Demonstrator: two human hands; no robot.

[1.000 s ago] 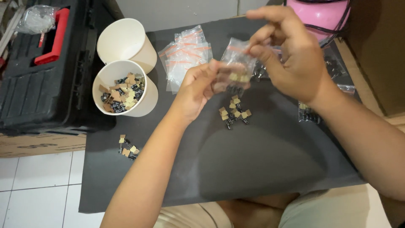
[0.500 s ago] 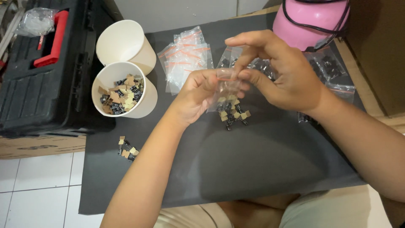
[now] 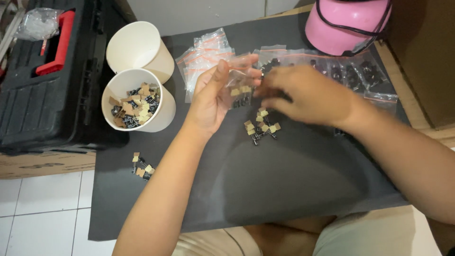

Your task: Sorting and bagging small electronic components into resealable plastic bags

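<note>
Both hands crowd one clear bag (image 3: 239, 87): left hand (image 3: 213, 99) pinches it, right hand (image 3: 303, 97) blurs, grip unreadable, hiding filled bags (image 3: 350, 71); loose parts (image 3: 260, 127) below.

black toolbox (image 3: 47, 80) left | empty white cup (image 3: 137, 50) | pink helmet (image 3: 346, 23) top right | black mat (image 3: 294, 180)

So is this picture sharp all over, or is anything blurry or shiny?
Head view: the right hand is smeared by motion blur; the left hand and its small clear bag are softer too. The cups look sharp. The dark mat shows a soft sheen and faint arm shadows.
</note>
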